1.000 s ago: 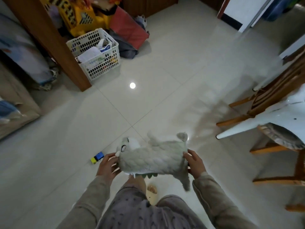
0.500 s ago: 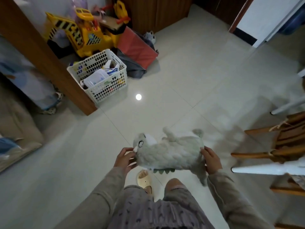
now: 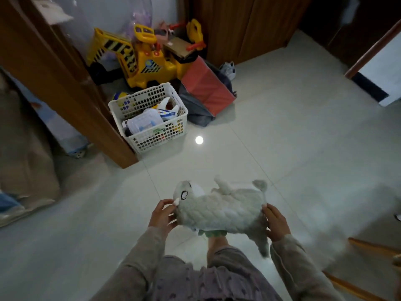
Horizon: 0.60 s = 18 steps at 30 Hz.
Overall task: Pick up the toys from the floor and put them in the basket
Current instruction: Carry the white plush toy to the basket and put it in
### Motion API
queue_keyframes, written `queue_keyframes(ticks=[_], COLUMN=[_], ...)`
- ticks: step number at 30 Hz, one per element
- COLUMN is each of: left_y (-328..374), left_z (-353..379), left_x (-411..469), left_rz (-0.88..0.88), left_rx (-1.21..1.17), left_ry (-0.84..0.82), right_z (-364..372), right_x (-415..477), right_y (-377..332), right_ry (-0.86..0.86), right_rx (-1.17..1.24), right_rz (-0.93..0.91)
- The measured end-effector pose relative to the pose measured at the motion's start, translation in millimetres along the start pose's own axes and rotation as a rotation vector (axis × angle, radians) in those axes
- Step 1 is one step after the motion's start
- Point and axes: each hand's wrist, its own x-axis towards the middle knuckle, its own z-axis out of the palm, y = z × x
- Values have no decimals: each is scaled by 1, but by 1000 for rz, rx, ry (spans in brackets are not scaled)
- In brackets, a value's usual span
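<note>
I hold a grey-white plush animal [image 3: 221, 208] sideways in front of me, above the tiled floor. My left hand [image 3: 161, 215] grips its head end and my right hand [image 3: 276, 221] grips its rear end, the tail hanging down. The white lattice basket [image 3: 160, 136] stands on the floor ahead and to the left, against a wooden post, with several toys and packets inside it.
A wooden post [image 3: 71, 94] rises left of the basket. Behind it stand a yellow ride-on digger [image 3: 141, 59], a red bag [image 3: 206, 85] and wooden cabinets. Wooden chair legs [image 3: 368, 248] show at the right edge. A sofa [image 3: 26, 161] sits at the left.
I have walked toward the basket with the plush toy in both hands; the basket now looks larger and nearer. The small blue-yellow toy car and the chairs have dropped out of view.
</note>
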Motion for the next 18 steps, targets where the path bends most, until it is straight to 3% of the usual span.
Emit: queue_keyframes(ticks=[10,18], left_y=[71,135], left_z=[28,17], left_x=[56,99], left_rz=[-9,49], left_rx=[-207,-338], left_ry=[216,338], right_z=[72,151], right_x=[118,165], right_y=[-153,-231], right_ry=[-290,-415], right_rx=[-277,-341], right_rz=[-72,-99])
